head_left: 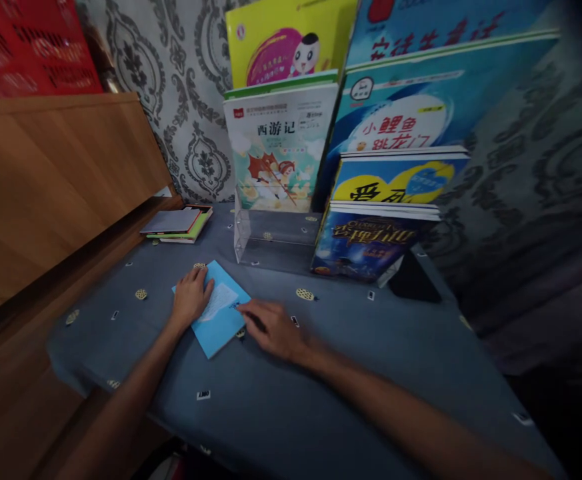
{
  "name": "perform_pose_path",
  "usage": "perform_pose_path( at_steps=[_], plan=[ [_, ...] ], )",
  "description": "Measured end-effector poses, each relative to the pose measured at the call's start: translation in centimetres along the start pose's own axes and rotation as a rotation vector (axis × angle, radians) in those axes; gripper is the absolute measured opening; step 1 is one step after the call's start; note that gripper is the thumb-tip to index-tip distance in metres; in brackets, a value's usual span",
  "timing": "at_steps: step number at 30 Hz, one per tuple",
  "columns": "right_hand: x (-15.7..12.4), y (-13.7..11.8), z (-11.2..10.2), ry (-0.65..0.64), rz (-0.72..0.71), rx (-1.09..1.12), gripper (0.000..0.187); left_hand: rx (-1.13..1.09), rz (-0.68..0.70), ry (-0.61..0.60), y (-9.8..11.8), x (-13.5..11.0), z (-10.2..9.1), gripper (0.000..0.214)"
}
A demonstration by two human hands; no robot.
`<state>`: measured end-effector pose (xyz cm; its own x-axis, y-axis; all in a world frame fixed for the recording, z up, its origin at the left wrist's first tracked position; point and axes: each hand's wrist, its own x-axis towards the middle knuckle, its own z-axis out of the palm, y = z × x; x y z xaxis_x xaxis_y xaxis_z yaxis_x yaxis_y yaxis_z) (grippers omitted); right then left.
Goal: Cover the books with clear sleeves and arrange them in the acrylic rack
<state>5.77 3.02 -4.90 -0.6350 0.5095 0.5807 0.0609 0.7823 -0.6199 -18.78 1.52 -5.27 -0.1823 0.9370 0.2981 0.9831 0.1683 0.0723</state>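
A thin light-blue book (223,333) lies at a slant on the cloth-covered table, with a pale panel of small print on its cover. My left hand (191,297) rests on its upper left part, fingers stretched out flat and the thumb apart on the cover. At the book's right edge is my right hand (273,330), its fingers curled and closed. The thumb and index fingertip meet at that edge and pinch it; the other fingers are folded into the palm, in shadow.
Behind the hands, a clear book stand (243,237) holds a white picture book (281,147). More upright books (371,243) stand to its right. A small stack of books (175,223) lies at the back left, beside a wooden panel (61,193). A dark flat object (415,280) sits at right.
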Motion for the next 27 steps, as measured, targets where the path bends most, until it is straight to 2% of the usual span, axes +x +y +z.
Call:
perform_pose_path(
  at_steps=[2,4,8,12,15,19,21,24,27],
  plan=[
    [-1.0,-1.0,-0.4,-0.048,-0.152,-0.118,0.028,0.011,-0.001,0.017,1.1,-0.5,0.1,0.039],
    [-1.7,-1.6,-1.0,-0.094,-0.243,-0.196,0.028,0.004,0.017,0.021,2.4,-1.0,0.2,0.039],
    [-2.7,-2.0,-2.5,-0.1,-0.308,-0.252,0.025,-0.045,0.119,0.005,5.8,-2.4,0.2,0.041],
    [-3.5,-1.6,-3.7,-0.079,-0.289,-0.283,0.024,-0.134,0.259,-0.006,9.6,-3.4,0.5,0.042],
    [-4.2,-1.2,-4.8,-0.07,-0.262,-0.296,0.025,-0.228,0.4,-0.043,11.6,-3.3,1.0,0.043],
    [-5.4,-0.6,-6.5,-0.073,-0.187,-0.307,0.026,-0.395,0.636,-0.15,12.9,-2.2,1.5,0.052],
    [-5.8,-0.1,-7.3,-0.062,-0.145,-0.319,0.025,-0.506,0.716,-0.17,13.1,-1.6,1.6,0.049],
    [-6.3,1.0,-7.9,-0.049,-0.076,-0.355,0.025,-0.658,0.705,-0.097,13.3,-1.0,1.3,0.039],
    [-6.5,2.0,-7.9,-0.071,0.027,-0.402,0.029,-0.653,0.576,0.034,12.9,-0.8,0.5,0.033]
  ],
)
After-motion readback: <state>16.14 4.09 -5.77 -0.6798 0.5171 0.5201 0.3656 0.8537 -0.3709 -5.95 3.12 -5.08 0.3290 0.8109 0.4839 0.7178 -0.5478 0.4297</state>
